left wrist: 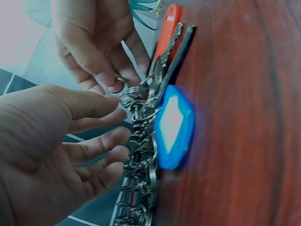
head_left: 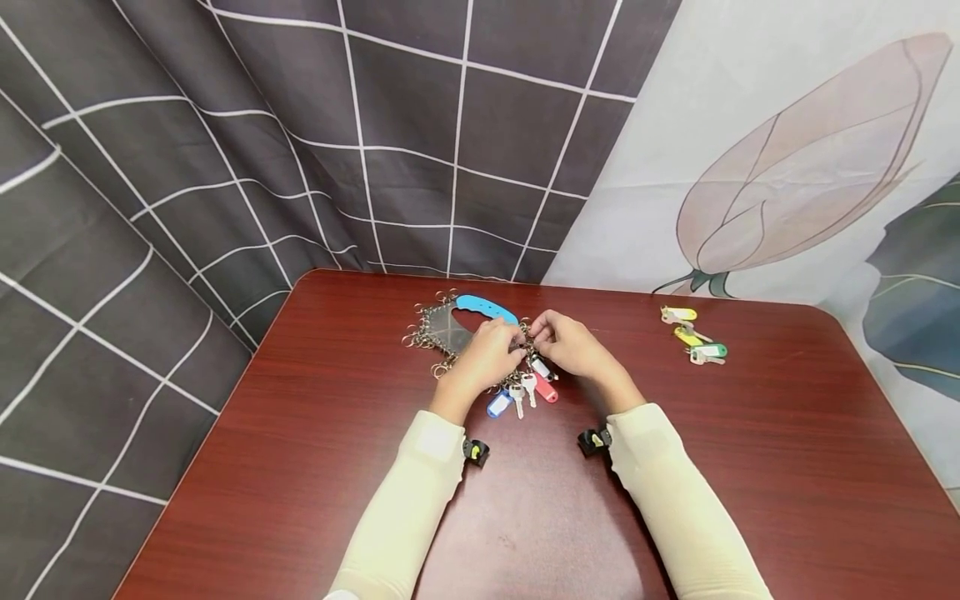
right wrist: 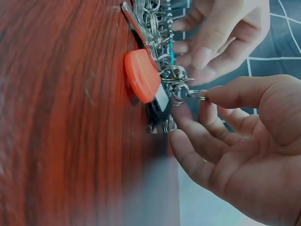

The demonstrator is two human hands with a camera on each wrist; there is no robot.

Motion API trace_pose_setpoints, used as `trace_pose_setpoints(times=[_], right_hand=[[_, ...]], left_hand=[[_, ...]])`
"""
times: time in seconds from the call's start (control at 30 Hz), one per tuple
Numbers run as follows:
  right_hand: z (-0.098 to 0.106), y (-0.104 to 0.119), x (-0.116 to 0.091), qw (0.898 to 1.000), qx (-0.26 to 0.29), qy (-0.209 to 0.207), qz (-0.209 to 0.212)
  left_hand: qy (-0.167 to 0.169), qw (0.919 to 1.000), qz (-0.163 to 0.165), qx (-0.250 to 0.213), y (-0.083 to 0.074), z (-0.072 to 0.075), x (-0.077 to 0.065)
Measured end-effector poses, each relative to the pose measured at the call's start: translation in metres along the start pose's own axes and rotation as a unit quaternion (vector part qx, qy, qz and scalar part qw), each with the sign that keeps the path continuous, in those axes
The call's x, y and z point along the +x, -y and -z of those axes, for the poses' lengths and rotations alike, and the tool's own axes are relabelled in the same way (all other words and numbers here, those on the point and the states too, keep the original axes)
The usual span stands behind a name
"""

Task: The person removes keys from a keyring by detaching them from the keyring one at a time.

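A clear plate with a blue handle lies on the table, its edge lined with metal key rings. At its right end my right hand pinches a small metal ring between thumb and index finger, its other fingers spread. My left hand reaches over the plate, thumb and index fingertip pinching at the neighbouring ring cluster. Below the hands hang two silver keys, a blue tag, a red tag and a black tag with a white label.
Several tagged keys lie to the right: a yellow tag, another yellow tag and a green tag. The reddish-brown table backs onto a dark grid curtain and a white flower-print cloth.
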State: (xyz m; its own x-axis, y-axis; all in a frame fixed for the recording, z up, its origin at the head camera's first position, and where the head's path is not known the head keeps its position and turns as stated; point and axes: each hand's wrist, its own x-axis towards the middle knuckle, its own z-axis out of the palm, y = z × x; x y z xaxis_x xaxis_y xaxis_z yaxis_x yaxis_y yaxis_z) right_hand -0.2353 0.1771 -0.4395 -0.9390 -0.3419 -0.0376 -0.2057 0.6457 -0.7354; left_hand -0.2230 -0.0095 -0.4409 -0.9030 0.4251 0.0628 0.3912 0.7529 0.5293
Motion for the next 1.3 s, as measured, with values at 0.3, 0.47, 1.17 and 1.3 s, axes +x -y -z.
trace_pose_setpoints(times=[0.3, 0.47, 1.17, 1.3], right_hand=[[-0.0066, -0.0041, 0.0002, 1.0, -0.006, -0.008, 0.013], [-0.0053, -0.0033, 0.0011, 1.0, -0.002, -0.008, 0.005], [0.0032, -0.0013, -0.001, 0.998, -0.049, -0.028, 0.004], [0.0029, -0.0009, -0.0014, 0.998, -0.049, -0.031, 0.01]], left_hand=[[0.021, 0.9997, 0.007, 0.006, 0.0034, -0.0051, 0.0001], [0.022, 0.9997, 0.004, 0.001, 0.0032, -0.0037, 0.0], [0.004, 0.9997, -0.011, -0.022, 0.0044, -0.0024, -0.0014], [0.004, 0.9996, -0.003, -0.029, 0.0049, -0.002, -0.0013]])
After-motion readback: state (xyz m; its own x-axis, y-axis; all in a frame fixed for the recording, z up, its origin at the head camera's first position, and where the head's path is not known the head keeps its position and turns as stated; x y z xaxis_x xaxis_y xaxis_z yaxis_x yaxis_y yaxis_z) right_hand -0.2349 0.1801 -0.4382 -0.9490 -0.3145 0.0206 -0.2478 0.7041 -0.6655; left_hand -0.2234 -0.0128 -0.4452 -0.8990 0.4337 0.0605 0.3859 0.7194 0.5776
